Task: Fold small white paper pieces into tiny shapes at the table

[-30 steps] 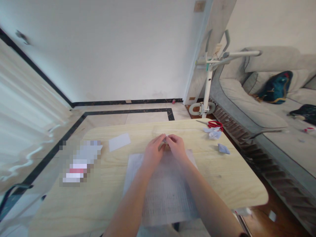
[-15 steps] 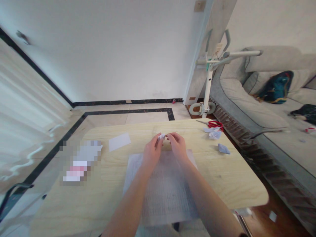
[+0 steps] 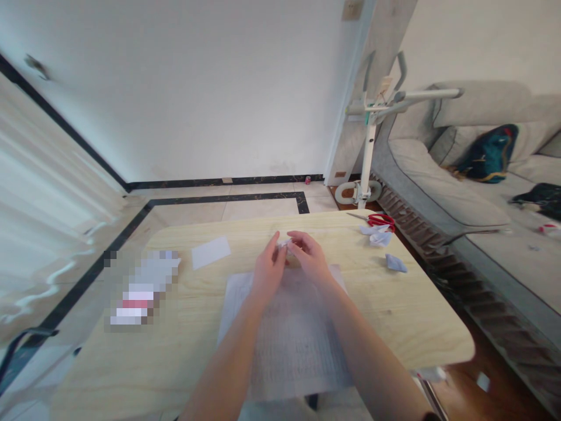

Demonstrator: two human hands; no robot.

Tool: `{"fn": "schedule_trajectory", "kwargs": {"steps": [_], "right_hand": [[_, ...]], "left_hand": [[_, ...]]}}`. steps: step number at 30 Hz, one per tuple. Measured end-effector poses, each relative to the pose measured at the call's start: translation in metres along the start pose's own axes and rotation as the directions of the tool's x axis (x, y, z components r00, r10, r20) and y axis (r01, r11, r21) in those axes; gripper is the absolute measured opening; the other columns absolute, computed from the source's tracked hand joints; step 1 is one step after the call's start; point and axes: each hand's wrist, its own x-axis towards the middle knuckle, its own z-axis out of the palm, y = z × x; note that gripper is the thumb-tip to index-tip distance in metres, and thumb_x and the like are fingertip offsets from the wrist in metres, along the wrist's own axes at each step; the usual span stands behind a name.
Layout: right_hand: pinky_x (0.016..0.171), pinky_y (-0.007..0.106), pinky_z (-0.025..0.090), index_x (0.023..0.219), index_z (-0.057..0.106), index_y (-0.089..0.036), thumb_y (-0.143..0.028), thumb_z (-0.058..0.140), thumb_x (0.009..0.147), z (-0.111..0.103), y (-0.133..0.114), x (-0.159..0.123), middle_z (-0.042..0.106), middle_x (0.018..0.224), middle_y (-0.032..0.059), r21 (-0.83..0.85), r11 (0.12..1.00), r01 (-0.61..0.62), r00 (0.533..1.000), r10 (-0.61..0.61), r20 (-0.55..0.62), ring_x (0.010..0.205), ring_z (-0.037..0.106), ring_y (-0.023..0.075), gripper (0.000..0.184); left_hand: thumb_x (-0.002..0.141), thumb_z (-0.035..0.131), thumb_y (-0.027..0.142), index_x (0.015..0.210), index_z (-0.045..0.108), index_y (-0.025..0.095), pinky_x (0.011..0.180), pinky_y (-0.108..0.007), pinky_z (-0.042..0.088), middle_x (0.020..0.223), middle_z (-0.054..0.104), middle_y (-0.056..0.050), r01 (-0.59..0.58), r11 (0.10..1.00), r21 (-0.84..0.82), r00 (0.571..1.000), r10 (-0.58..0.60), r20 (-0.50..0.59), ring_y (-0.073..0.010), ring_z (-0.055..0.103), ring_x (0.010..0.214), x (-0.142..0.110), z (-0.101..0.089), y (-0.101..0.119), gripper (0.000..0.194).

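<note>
A small folded piece of white paper (image 3: 284,242) is pinched between my two hands, above the far part of the table. My left hand (image 3: 269,263) grips its left side with thumb and fingers. From the right, my right hand (image 3: 308,254) closes on the same paper, its fingers covering much of it. Below my wrists lies a large printed sheet (image 3: 298,345), partly hidden by my forearms. A flat white paper (image 3: 211,252) rests to the left of my hands. Folded paper pieces (image 3: 379,236) and another folded paper (image 3: 395,263) lie to the right.
Red-handled scissors (image 3: 380,221) lie at the far right edge of the wooden table (image 3: 421,316). A blurred-out stack (image 3: 146,286) sits at the left. Beyond the right edge are a grey sofa (image 3: 447,181) and a white metal stand (image 3: 368,152).
My right hand has moved left against the folded paper, and its fingers now close over it beside the left hand. The view has shifted slightly.
</note>
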Motion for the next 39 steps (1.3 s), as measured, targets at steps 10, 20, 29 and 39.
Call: {"fn": "schedule_trajectory", "kwargs": {"steps": [10, 20, 29, 39], "right_hand": [[0.065, 0.029, 0.046, 0.080, 0.065, -0.019, -0.038, 0.060, 0.074, -0.001, 0.004, 0.003, 0.065, 0.078, 0.0037, -0.036, 0.997, -0.072, 0.994, 0.069, -0.089, 0.069, 0.057, 0.0158, 0.021], [0.058, 0.026, 0.045, 0.083, 0.063, -0.018, -0.036, 0.063, 0.072, 0.000, 0.001, 0.003, 0.062, 0.070, 0.0016, 0.140, 0.983, -0.115, 0.990, 0.124, -0.060, 0.060, 0.055, 0.0129, 0.021], [0.061, 0.026, 0.046, 0.076, 0.061, -0.018, -0.035, 0.060, 0.074, -0.002, 0.005, 0.004, 0.061, 0.067, 0.0012, 0.090, 0.993, -0.082, 0.995, 0.086, -0.044, 0.063, 0.056, 0.0138, 0.017], [0.066, 0.031, 0.051, 0.083, 0.062, -0.019, -0.034, 0.067, 0.069, 0.000, 0.002, 0.003, 0.067, 0.076, 0.0032, 0.164, 0.980, -0.110, 0.989, 0.124, -0.077, 0.069, 0.062, 0.0166, 0.022]], "left_hand": [[0.081, 0.055, 0.037, 0.102, 0.048, 0.018, 0.061, -0.025, 0.050, 0.085, 0.062, -0.003, 0.023, 0.968, -0.248, 0.997, -0.041, -0.065, -0.0117, 0.063, 0.063, 0.002, 0.001, 0.001, 0.030], [0.080, 0.057, 0.036, 0.082, 0.059, 0.015, 0.059, -0.024, 0.048, 0.075, 0.064, -0.003, 0.030, 0.978, -0.204, 0.995, -0.048, -0.083, -0.0125, 0.063, 0.061, 0.006, -0.005, 0.006, 0.022], [0.077, 0.058, 0.035, 0.078, 0.063, 0.013, 0.057, -0.024, 0.048, 0.069, 0.068, -0.005, 0.109, 0.963, -0.248, 0.989, -0.129, -0.066, -0.0150, 0.065, 0.063, 0.008, -0.007, 0.010, 0.022], [0.074, 0.063, 0.035, 0.085, 0.060, 0.014, 0.059, -0.025, 0.052, 0.077, 0.070, -0.006, 0.105, 0.945, -0.311, 0.979, -0.153, -0.133, -0.0165, 0.067, 0.070, 0.010, -0.007, 0.006, 0.024]]}}
